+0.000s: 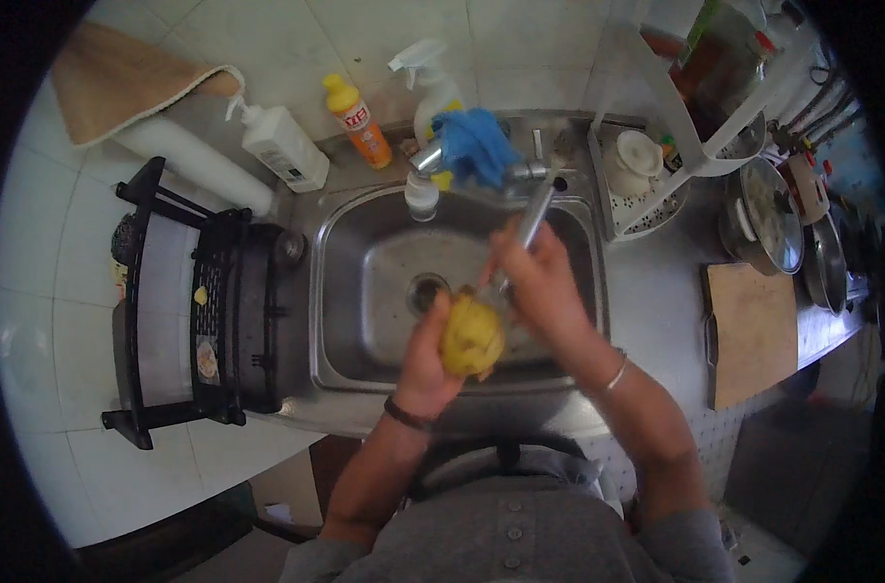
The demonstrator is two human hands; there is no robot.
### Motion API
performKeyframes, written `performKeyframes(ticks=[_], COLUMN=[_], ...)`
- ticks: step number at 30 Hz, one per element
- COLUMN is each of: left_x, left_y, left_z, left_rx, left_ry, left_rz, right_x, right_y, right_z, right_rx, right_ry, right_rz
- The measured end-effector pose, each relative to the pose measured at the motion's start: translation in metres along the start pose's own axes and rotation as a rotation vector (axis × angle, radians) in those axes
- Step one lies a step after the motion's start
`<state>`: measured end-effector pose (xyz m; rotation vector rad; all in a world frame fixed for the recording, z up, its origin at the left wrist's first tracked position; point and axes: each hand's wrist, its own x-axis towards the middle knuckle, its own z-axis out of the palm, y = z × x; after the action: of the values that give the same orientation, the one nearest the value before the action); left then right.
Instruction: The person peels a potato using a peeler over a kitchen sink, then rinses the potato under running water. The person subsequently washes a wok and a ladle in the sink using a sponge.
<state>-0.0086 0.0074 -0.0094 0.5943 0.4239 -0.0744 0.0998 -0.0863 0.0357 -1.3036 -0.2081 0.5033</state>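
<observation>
My left hand (pixel 429 353) holds a yellow, peeled-looking potato (pixel 473 337) above the near half of a stainless steel sink (pixel 384 255). In my right hand (pixel 548 291) is a peeler (pixel 535 211) with a silver handle. The handle points up and away from me, and the working end is down by the potato's upper right side. Blur and my fingers hide most of its blade, so contact with the potato cannot be made out. Beyond the potato lies the round sink drain (pixel 429 290).
A blue cloth (pixel 479 146) hangs over the faucet (pixel 422 191). Behind the sink stand an orange detergent bottle (pixel 358 124), a white pump bottle (pixel 285 149) and a spray bottle (pixel 431 95). At left is a black rack (pixel 140 291); at right, a cutting board (pixel 752 331) and a lidded pot (pixel 763 218).
</observation>
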Motion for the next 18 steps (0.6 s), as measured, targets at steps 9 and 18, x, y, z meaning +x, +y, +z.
performKeyframes(ticks=[9, 18], left_x=[0.001, -0.003], left_y=[-0.010, -0.015], left_z=[-0.008, 0.001], left_rx=[-0.377, -0.271], left_ry=[-0.017, 0.080], left_rz=[-0.064, -0.107], right_x=[0.017, 0.016], right_y=[-0.002, 0.012], right_z=[-0.023, -0.018], right_rx=[0.166, 0.096], right_ry=[0.114, 0.068], right_rz=[0.031, 0.063])
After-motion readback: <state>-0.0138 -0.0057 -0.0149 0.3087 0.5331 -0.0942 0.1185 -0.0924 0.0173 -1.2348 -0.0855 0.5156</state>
